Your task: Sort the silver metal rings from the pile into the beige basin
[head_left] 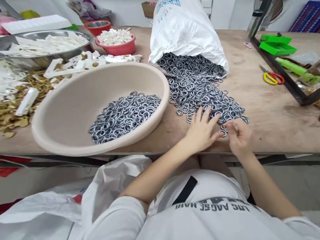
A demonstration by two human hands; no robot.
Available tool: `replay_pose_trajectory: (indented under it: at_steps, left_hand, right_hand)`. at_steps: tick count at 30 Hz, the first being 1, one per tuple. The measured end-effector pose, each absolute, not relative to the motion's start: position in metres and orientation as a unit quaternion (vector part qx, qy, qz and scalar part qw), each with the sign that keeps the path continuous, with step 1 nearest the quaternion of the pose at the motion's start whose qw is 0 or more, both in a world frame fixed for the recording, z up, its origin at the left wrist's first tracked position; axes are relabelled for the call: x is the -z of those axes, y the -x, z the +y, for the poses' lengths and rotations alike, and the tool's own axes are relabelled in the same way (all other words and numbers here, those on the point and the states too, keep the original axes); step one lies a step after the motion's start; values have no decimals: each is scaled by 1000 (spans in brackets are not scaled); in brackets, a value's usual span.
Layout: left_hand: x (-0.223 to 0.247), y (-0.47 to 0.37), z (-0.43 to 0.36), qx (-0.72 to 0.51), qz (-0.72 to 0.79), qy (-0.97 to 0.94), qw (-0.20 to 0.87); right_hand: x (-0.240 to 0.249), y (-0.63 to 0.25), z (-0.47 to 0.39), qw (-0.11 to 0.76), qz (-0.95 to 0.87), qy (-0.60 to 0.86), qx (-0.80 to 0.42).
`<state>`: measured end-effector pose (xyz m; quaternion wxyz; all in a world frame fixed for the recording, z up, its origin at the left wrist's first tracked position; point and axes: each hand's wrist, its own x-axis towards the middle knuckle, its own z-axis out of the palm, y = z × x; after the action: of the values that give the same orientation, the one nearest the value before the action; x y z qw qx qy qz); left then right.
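A heap of dark metallic rings [197, 90] spills from the mouth of a white sack [183, 24] onto the wooden table [268, 120]. My left hand [202, 129] lies with its fingers spread at the near edge of the heap, fingertips touching rings. Just right of it, my right hand [240, 136] is closed in a pinch by the heap's near right edge; what it pinches is too small to make out. Left of my hands, a wide beige basin [57, 119] holds a pile of similar rings [125, 115].
Red-and-yellow scissors [273, 78] lie right of the heap, near a black metal frame [282, 65] and green trays [277, 44]. Behind the basin stand a steel bowl [39, 58] of white pieces and a red bowl [116, 46]. Brown pieces [11, 114] lie left.
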<state>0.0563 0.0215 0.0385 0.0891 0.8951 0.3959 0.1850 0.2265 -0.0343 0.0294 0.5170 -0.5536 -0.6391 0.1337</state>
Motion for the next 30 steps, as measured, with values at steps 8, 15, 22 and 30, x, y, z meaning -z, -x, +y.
replay_pose_trajectory:
  at_steps: [8, 15, 22, 30]
  left_hand:
    - [-18, -101, -2, -146, 262, -951, 70]
    - [-11, -98, 11, -146, 289, -944, 60]
    - [-13, -82, 20, -154, 335, -929, 32]
    - [-18, -60, 19, -167, 370, -913, 20]
  right_hand:
    - [-21, -324, 41, 321, -653, 687, -14]
    - [7, -308, 60, 261, -708, 653, -64]
    - [4, -269, 69, 250, -727, 633, -87]
    - [-36, -281, 99, 219, -718, 654, -95]
